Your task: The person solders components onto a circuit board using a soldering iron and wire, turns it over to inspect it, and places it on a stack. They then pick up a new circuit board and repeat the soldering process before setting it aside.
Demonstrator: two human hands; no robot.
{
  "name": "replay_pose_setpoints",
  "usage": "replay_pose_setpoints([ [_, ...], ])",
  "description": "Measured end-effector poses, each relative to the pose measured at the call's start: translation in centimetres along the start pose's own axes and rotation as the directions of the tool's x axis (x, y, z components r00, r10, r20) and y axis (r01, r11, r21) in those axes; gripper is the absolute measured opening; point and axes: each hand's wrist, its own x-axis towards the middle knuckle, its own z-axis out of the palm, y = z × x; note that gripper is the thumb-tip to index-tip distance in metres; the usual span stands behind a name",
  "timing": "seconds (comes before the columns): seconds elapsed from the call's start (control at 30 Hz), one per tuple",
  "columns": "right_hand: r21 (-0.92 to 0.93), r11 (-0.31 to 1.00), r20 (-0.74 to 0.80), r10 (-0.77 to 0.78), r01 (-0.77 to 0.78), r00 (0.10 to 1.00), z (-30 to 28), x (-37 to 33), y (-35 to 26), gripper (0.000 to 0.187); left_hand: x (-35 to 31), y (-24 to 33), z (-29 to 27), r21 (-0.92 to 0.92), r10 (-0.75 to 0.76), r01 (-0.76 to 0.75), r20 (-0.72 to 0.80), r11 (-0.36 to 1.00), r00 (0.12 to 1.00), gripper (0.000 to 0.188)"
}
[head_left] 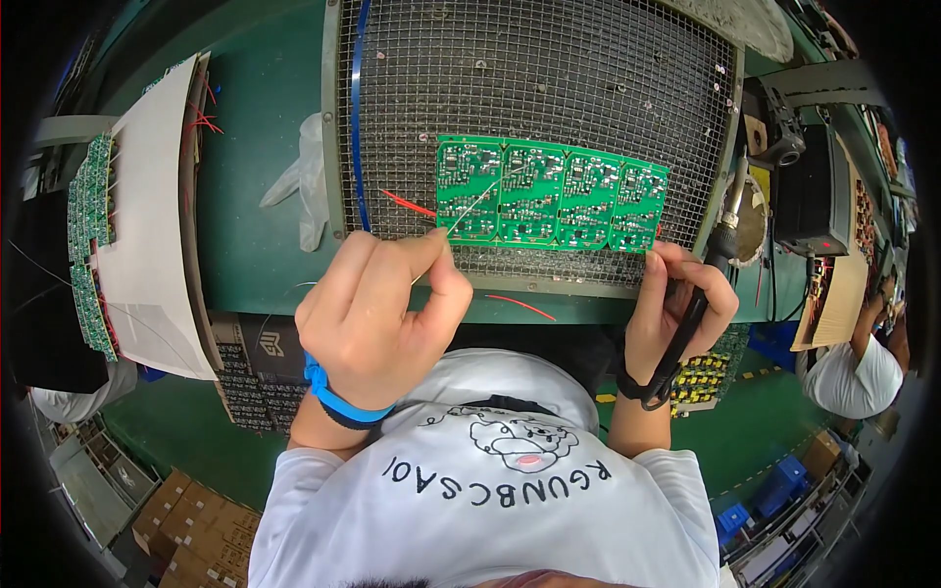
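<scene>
Far left: white angled rack (147, 216) carrying small green circuit boards (90, 245) along its edge, with red wire ends at its top; beside it, a crumpled clear plastic bag (306, 181) lies on the green bench top (260, 127)

Centre left: left hand (377, 309), blue wrist strap (338, 397) on the wrist, fingers curled and thumb pressed to forefinger, pinching a thin silvery solder wire (475, 204) whose tip lies over the leftmost board section

Centre: long green panel of four joined circuit boards (552, 193) lies flat on the grey wire-mesh grille (549, 69), near its front edge; loose red wire pieces (407, 204) lie beside the panel

Centre right: right hand (676, 309), fingers wrapped tight around a black-handled soldering iron (704, 284), touching the panel's right lower corner

Far right: another person's white sleeve (848, 372) beside a cardboard piece (833, 294)
</scene>
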Motion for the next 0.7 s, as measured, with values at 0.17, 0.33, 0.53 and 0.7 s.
replay_pose_setpoints([
  [0.17, -0.006, 1.000, 0.004, -0.011, 0.011, 1.000, 0.1, -0.1, 0.2, 0.036, -0.3, 0.1, 0.1, -0.013, 0.033, -0.033, -0.002, 0.999, 0.999, 0.019],
  [0.33, -0.007, 1.000, -0.001, -0.018, 0.018, 1.000, 0.1, 0.0, 0.1, 0.036, -0.6, -0.1, -0.2, -0.020, 0.033, -0.032, 0.020, 0.999, 0.999, 0.020],
  [0.53, -0.018, 0.999, -0.001, -0.028, 0.028, 1.000, 0.1, 0.0, 0.0, 0.035, -1.2, -0.5, -0.4, -0.014, -0.018, 0.017, -0.017, 1.000, 1.000, 0.018],
  [0.7, -0.047, 0.999, -0.004, -0.019, 0.019, 1.000, 0.0, 0.0, -0.1, 0.034, -1.3, -0.6, -1.2, 0.000, -0.005, 0.005, 0.026, 1.000, 1.000, 0.020],
])
